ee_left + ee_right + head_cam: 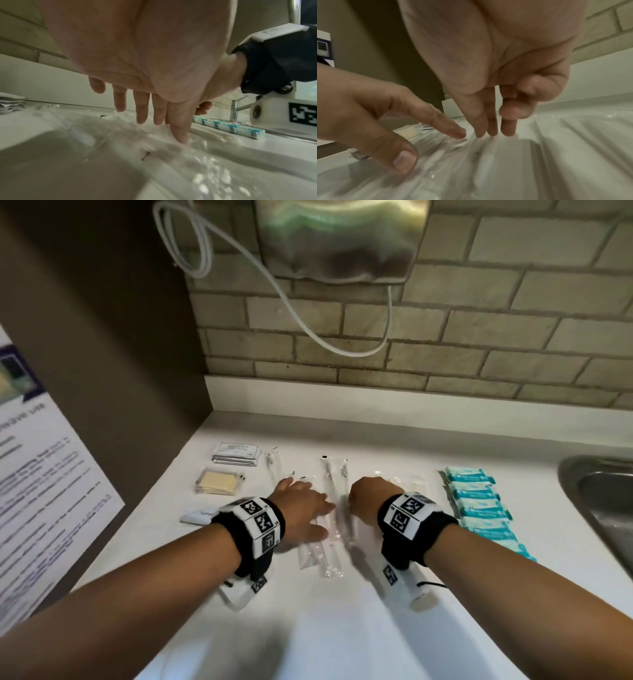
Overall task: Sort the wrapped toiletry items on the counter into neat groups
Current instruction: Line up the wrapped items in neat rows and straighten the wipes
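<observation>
Several clear-wrapped toothbrushes (328,556) lie side by side in the middle of the white counter (342,628). My left hand (308,515) lies flat on them, fingers straight; in the left wrist view its thumb tip (181,136) presses a wrapper (120,142). My right hand (368,499) hovers just right of it, fingertips (493,129) pointing down onto the wrappers (505,162), two outer fingers curled. A column of blue-and-white wrapped bars (479,501) runs along the right. At the left are a stack of white sachets (236,455), a clear pack with a yellowish pad (217,482) and a small white sachet (197,517).
A steel sink (603,501) with a tap (234,111) is set in the counter beyond the blue bars. A brick wall (445,354) with a hanging white cord (308,313) backs the counter. A brown side panel (102,354) with a printed notice (41,474) closes the left.
</observation>
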Demonstrator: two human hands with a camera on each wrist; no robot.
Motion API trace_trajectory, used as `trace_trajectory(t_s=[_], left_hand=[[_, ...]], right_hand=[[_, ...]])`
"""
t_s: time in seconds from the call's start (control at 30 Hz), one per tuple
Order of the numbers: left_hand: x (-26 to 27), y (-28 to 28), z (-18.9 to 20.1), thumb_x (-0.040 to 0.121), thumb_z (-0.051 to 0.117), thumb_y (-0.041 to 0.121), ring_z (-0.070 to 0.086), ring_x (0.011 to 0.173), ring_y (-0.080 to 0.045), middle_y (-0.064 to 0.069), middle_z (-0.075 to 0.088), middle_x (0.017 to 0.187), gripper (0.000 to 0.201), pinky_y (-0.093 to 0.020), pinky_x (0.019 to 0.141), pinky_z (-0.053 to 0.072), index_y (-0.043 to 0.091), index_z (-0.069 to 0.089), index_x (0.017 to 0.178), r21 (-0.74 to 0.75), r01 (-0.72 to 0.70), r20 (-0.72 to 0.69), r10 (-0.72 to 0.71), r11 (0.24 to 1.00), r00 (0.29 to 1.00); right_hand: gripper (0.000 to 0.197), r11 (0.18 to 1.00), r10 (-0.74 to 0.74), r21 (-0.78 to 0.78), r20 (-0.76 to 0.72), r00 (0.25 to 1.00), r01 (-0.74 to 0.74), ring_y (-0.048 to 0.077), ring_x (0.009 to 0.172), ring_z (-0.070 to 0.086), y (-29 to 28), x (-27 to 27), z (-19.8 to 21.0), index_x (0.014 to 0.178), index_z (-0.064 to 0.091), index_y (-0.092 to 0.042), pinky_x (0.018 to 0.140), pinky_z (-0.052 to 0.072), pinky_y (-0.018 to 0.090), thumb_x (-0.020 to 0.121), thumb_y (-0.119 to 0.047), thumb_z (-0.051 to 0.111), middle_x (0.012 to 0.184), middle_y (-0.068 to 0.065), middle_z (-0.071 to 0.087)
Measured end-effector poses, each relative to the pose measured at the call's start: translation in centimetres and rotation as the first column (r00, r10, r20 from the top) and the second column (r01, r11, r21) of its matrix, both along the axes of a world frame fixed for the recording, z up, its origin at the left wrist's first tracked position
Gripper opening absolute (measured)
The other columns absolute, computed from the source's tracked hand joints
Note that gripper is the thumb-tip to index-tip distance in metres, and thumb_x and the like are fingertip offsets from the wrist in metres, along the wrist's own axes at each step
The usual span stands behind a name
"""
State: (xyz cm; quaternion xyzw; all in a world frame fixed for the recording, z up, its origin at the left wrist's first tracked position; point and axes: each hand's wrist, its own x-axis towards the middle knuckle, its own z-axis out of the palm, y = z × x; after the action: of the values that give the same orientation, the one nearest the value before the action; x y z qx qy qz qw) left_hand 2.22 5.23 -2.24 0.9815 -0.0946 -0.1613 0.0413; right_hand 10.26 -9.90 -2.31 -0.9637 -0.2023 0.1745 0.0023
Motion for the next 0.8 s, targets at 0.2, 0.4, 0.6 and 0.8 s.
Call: trace_trajectory(t_s=[0.2,0.4,0.6,0.8], left_hand=[[1.0,3.7,1.2,0.092,0.050,0.048,0.036,0.131,-0.024,0.002,0.053,0.138,0.049,-0.042,0.106,0.021,0.029,0.048,0.136,0.015,-0.161,0.115,0.159,0.987,0.981],[2.2,5.7,0.8,0.094,0.041,0.041,0.039,0.129,-0.028,-0.005,0.059,0.127,0.035,-0.043,0.104,0.022,0.025,0.060,0.119,0.181,-0.187,0.028,0.185,0.966,0.982],[1.7,6.4,-0.6,0.090,0.049,0.053,0.046,0.129,-0.021,0.004,0.058,0.134,0.052,-0.041,0.106,0.024,0.027,0.052,0.135,0.085,-0.119,0.066,0.113,0.989,0.991],[1.1,6.9,-1.0,0.084,0.061,0.054,0.059,0.110,-0.021,0.000,0.063,0.119,0.049,-0.030,0.091,0.045,0.020,0.062,0.119,-0.099,-0.147,0.049,0.152,0.984,0.987]], right_hand=[[0.047,0.951,0.251,0.177,0.038,0.967,-0.254,0.022,0.117,0.053,2.2,-2.3,2.4,0.128,0.054,-0.026,0.096,0.048,0.037,0.083,-0.034,0.065,0.128,0.001,0.055],[0.082,0.855,0.518,0.010,0.027,0.855,-0.518,0.021,0.129,0.040,4.2,-5.2,0.8,0.140,0.045,-0.029,0.108,0.033,0.040,0.068,-0.061,0.069,0.139,-0.002,0.051],[0.073,0.884,0.462,-0.097,0.044,0.886,-0.457,0.024,0.120,0.047,4.1,-4.6,0.3,0.126,0.055,-0.024,0.103,0.036,0.039,0.067,-0.065,0.067,0.126,0.000,0.058],[0.088,0.938,0.343,0.042,0.036,0.939,-0.344,0.028,0.120,0.048,4.3,-3.9,0.7,0.139,0.035,-0.017,0.100,0.038,0.038,0.068,-0.050,0.076,0.126,0.008,0.056]])
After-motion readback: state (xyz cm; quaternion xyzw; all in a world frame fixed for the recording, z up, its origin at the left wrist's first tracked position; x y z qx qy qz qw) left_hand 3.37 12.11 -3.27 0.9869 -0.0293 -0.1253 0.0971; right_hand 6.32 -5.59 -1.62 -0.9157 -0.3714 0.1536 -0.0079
